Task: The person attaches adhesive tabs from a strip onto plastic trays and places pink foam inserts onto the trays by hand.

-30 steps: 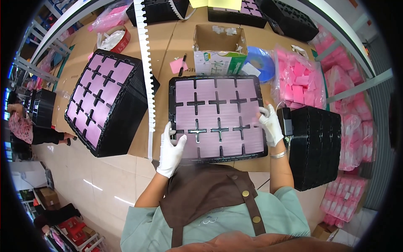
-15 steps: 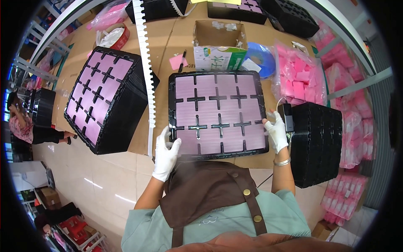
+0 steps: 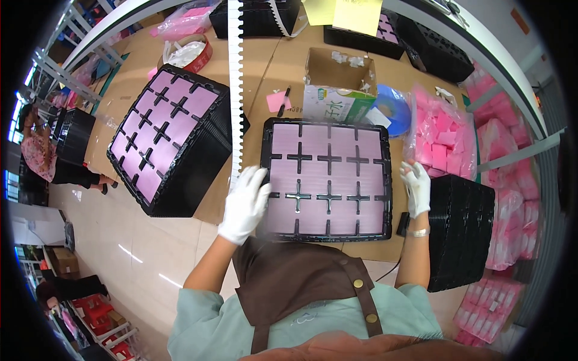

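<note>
We see bright, fairly even pale light across the black rectangular plastic tray with lilac panels [image 3: 328, 238], whose raised crosses carry small white glints, while to the tray's lower left the glossy cream tiled floor [image 3: 108, 225] throws back white streaks of glare. Left of the tray, we lose detail in deep shade along the side of the tall black plastic stack with a lilac top [image 3: 198, 168]. Fisheye distortion bows the long white rail [image 3: 498, 59] at the tray's upper right, and blackness rings our view.
</note>
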